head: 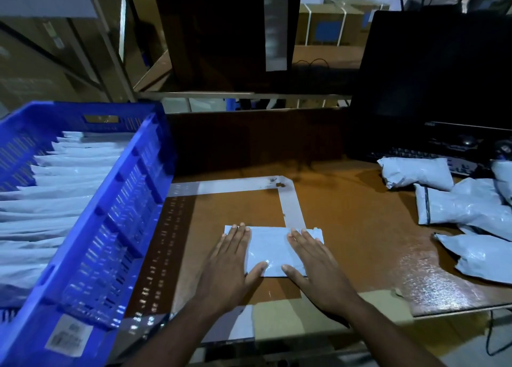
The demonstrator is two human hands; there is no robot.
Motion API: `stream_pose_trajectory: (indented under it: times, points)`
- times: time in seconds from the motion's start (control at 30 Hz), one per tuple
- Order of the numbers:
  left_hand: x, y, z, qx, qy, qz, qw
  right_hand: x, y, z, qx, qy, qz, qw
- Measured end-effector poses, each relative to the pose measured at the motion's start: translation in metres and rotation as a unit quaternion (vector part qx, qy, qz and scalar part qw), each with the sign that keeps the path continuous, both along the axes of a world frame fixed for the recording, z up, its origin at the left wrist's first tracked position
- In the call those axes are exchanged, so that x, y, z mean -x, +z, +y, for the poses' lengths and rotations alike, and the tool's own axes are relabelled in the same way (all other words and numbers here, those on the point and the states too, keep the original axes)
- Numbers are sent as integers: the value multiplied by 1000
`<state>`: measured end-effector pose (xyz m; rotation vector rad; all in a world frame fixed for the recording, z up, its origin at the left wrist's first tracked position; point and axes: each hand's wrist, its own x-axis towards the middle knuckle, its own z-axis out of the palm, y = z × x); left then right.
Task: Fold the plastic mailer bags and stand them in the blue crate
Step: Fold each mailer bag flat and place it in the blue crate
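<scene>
Right of blue crate (116, 208), folded mailer (273, 251) flat on desk (346, 228), not yet stood in crate. Crate already holds row of standing folded mailers (55, 189). Pile of unfolded bags (457, 203) far right of crate, still to do. Left hand (230, 258) and right hand (313, 261) flat, fingers straight, pressing mailer, gripping nothing.

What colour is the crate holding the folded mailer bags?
Blue: the crate shows best, and only, in the head view.
</scene>
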<state>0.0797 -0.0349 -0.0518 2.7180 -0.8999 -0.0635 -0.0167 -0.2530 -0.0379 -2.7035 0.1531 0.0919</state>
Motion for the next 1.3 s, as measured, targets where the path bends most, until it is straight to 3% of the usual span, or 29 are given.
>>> stream_pose_trajectory:
  times: [0.1, 0.37, 0.63, 0.8, 0.97, 1.2, 1.3]
  points:
    - [-2, 0, 2, 10, 1, 9, 1000, 6, 7, -3, -75, -54, -1, 996]
    - [-16, 1, -5, -19, 15, 8, 1000, -9, -2, -18, 114, -38, 16, 993]
    - [-19, 6, 3, 24, -21, 15, 999, -16, 11, -15, 86, -41, -16, 995]
    - [-1, 1, 4, -20, -123, -25, 992, -15, -4, 15, 149, 81, -82, 982]
    - [-6, 2, 1, -37, -108, -36, 993, -18, -7, 15, 184, 85, -63, 977]
    - [-1, 5, -1, -29, -100, -7, 995, -16, -6, 16, 119, 96, -39, 987]
    - [-6, 10, -4, 1, -83, -15, 996, -27, 0, 10, 8, 80, -27, 996]
